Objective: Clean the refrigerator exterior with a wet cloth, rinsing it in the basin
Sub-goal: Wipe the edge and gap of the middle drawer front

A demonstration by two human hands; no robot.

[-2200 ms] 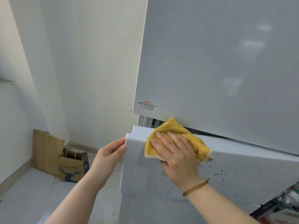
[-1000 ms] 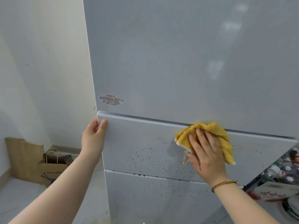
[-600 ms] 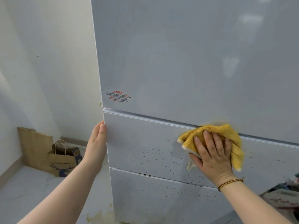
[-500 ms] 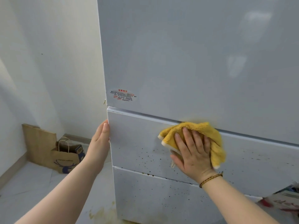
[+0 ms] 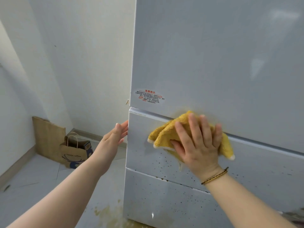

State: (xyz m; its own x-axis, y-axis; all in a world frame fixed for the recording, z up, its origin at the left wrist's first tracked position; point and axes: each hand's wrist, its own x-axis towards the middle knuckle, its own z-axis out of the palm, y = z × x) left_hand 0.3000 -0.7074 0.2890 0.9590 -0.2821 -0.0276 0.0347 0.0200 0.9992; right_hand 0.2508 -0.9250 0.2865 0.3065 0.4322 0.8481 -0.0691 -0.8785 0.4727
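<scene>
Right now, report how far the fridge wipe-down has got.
Done: upper door looks free of specks. In hand: right hand presses yellow cloth on middle drawer front near its top; left hand open beside its edge. Left: dark specks there and on lower drawer front.

Home kitchen corner: tall white fridge (image 5: 213,63) with drawer fronts, plain white walls (image 5: 82,55), pale tiled floor (image 5: 32,175), paper carrier bag (image 5: 74,153) and cardboard (image 5: 47,137) propped in the corner.

Soft even daylight, faint door glare, slightly motion-blurred fingers.
</scene>
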